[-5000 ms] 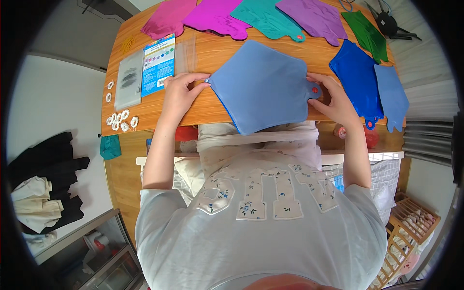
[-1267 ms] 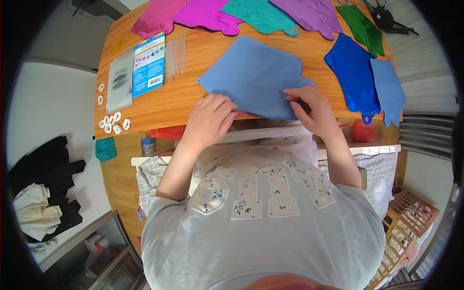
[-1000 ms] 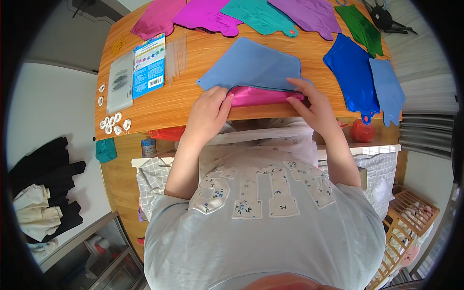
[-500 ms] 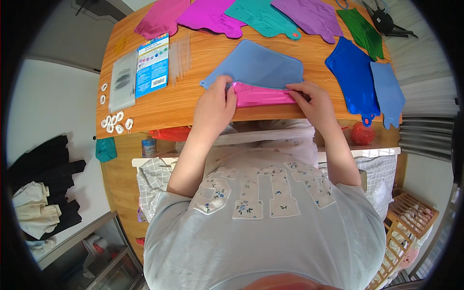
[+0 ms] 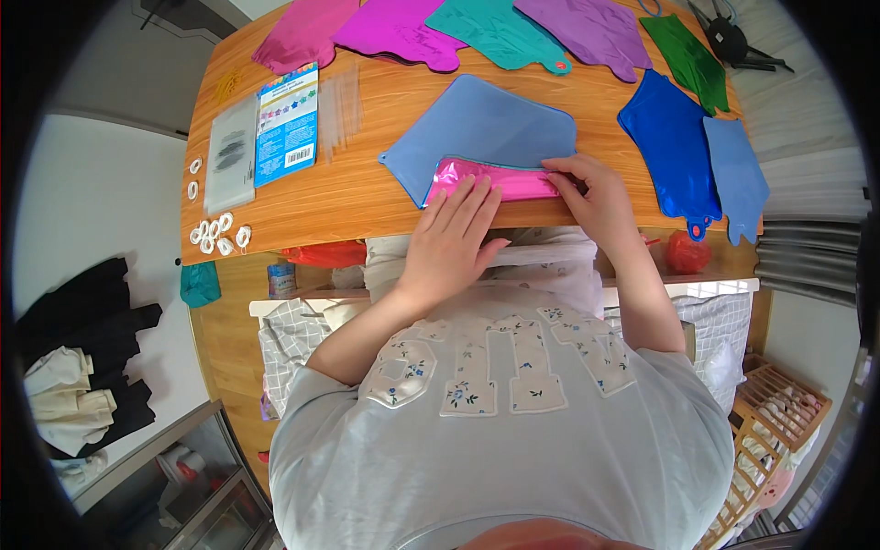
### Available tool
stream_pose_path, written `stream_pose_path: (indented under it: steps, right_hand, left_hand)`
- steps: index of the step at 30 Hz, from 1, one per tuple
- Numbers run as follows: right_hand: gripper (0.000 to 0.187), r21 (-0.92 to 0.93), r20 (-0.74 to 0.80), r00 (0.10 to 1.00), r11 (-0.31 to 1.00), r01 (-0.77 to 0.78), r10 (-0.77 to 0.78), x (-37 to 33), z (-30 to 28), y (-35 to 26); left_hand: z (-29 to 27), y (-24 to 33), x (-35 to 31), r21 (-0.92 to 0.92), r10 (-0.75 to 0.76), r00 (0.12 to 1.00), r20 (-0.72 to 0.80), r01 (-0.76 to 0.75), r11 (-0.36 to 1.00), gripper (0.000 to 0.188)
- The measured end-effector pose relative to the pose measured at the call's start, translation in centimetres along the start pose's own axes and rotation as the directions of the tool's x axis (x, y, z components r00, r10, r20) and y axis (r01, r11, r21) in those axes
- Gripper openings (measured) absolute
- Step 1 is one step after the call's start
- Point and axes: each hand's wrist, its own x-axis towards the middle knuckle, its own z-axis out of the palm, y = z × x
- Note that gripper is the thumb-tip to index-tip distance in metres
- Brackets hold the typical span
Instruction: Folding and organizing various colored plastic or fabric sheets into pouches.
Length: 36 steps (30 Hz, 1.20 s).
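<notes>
Pink foil (image 5: 518, 184) overlaps blue sheet (image 5: 486, 124); left hand (image 5: 449, 247), grip apart, likely flattens it; right hand (image 5: 593, 199), grip clamped on foil, likely anchors it.

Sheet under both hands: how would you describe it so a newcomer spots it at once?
On the wooden table, by the edge nearest the person, lies a large dull blue sheet. The left hand rests flat on its shiny pink fold, while the right hand grips the fold's right end. That pink fold sets it apart from the other matte blue sheet at the table's right edge.
</notes>
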Motion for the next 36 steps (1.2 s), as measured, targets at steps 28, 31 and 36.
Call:
stream_pose_path:
  steps: [28,31,36]
  right_hand:
    - [0.045,-0.66,0.033,0.989,0.74,0.129,-0.143,-6.3,0.9,-0.6]
    - [0.041,-0.728,0.0,0.99,0.679,0.095,-0.139,-6.4,0.1,-0.9]
    - [0.031,-0.654,0.007,0.973,0.735,0.179,-0.231,-3.4,-1.0,-1.3]
  left_hand:
    - [0.4,-0.5,-0.1,0.053,0.023,1.0,-0.006,-0.022,0.998,0.076]
    - [0.7,-0.7,-0.2,0.05,0.032,0.999,-0.013,-0.031,0.998,0.076]
    - [0.6,-0.7,-0.3,0.021,0.033,0.999,-0.02,-0.033,0.999,0.073]
